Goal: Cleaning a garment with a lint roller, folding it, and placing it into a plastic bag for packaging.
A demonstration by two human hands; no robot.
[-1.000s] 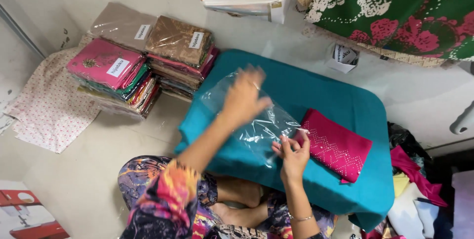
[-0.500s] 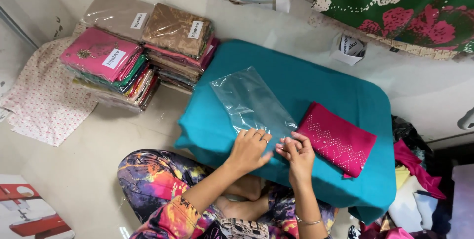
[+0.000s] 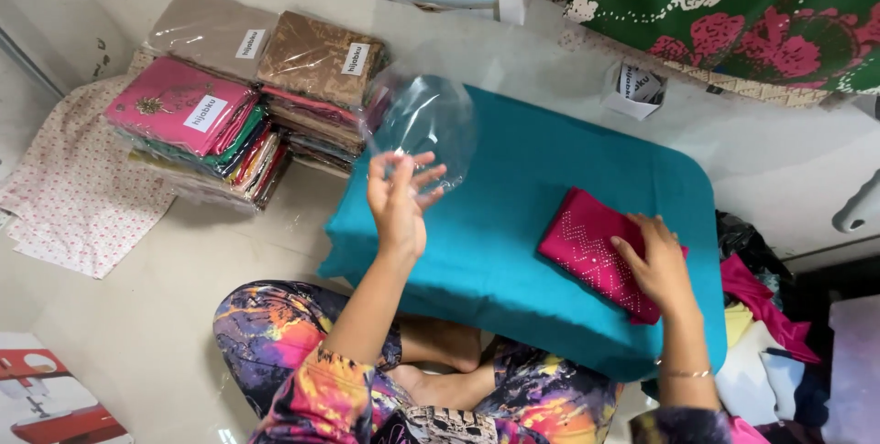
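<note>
Pale floor all round, and a teal-covered low table (image 3: 550, 224) sits before the seated person. Up goes the left hand (image 3: 399, 201), fingers pinched on the lower edge of a clear plastic bag (image 3: 426, 123) that balloons open just above it — feather-light, limp, slick, best gripped at the mouth's rim. Over on the other side, the right hand (image 3: 653, 261) lies flat, fingers spread, on a folded pink cloth (image 3: 591, 247): soft, floppy, probably easiest lifted from underneath. Stacks of bagged cloths (image 3: 238, 105) lie beyond the left hand.
</note>
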